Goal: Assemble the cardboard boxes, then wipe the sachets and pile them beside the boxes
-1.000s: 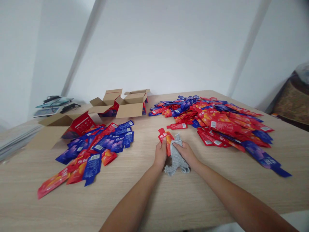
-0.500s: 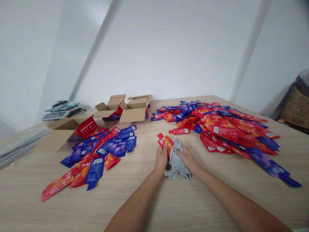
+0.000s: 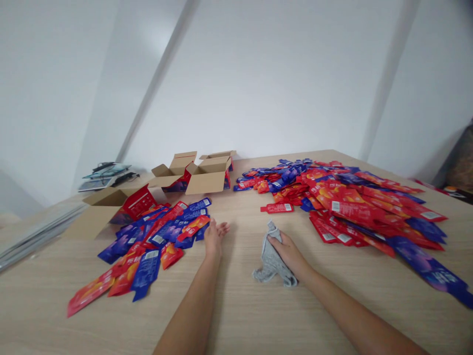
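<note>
My right hand [image 3: 288,252] is closed around a bunched grey cloth [image 3: 272,259], which hangs onto the table in front of me. My left hand [image 3: 215,237] has its fingers stretched out to the right, at the edge of the left pile. By its thumb, a red and orange pouch [image 3: 192,228] lies on top of several blue pouches [image 3: 170,228]. A single red pouch [image 3: 277,208] lies flat beyond the cloth.
A large heap of red and blue pouches [image 3: 340,197] covers the right side. Open cardboard boxes stand at the left, the closest one [image 3: 90,220] behind the left pile. Farther back are a scale-like device with bags on it [image 3: 107,175] and a white wall [image 3: 281,79].
My left hand has moved left from the cloth with the red and orange pouch and let it go on the left pile. My right hand still holds the cloth.
</note>
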Motion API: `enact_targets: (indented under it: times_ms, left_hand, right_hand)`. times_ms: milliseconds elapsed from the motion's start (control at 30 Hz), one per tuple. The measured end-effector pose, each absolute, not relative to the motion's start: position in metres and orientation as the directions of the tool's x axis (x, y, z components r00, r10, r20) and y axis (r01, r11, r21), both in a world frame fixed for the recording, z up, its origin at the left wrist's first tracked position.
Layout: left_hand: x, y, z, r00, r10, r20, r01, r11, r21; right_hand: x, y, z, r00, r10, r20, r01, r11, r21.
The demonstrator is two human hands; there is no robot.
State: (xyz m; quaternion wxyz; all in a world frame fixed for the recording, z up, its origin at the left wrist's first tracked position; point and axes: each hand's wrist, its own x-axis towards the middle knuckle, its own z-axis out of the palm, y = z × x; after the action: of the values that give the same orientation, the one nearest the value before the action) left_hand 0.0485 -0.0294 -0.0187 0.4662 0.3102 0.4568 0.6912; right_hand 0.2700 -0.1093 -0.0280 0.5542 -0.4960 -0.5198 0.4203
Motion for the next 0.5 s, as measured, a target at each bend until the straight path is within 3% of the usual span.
enact_targets:
  times_ms: [100, 200, 333, 500]
  left_hand:
    - [0.074, -0.029, -0.033, -0.237, 0.971, 0.035, -0.209, -0.086, 0.974]
    - [0.106, -0.023, -0.044, -0.105, 0.972, 0.209, 0.113, -0.197, 0.974]
    - [0.149, 0.003, -0.044, 0.187, 0.906, 0.381, 0.512, -0.421, 0.749]
    - [0.196, 0.035, -0.03, 0.436, 0.846, 0.306, 0.684, -0.533, 0.498]
  right_hand:
    - [0.271, -0.108, -0.026, 0.199, 0.972, 0.121, 0.053, 0.113, -0.992]
    - [0.276, -0.103, -0.026, 0.307, 0.949, 0.077, 0.017, 0.076, -0.997]
    - [0.283, -0.095, -0.031, 0.364, 0.93, 0.053, -0.076, 0.087, -0.993]
    - [0.288, -0.089, -0.036, 0.328, 0.941, 0.09, -0.23, 0.171, -0.958]
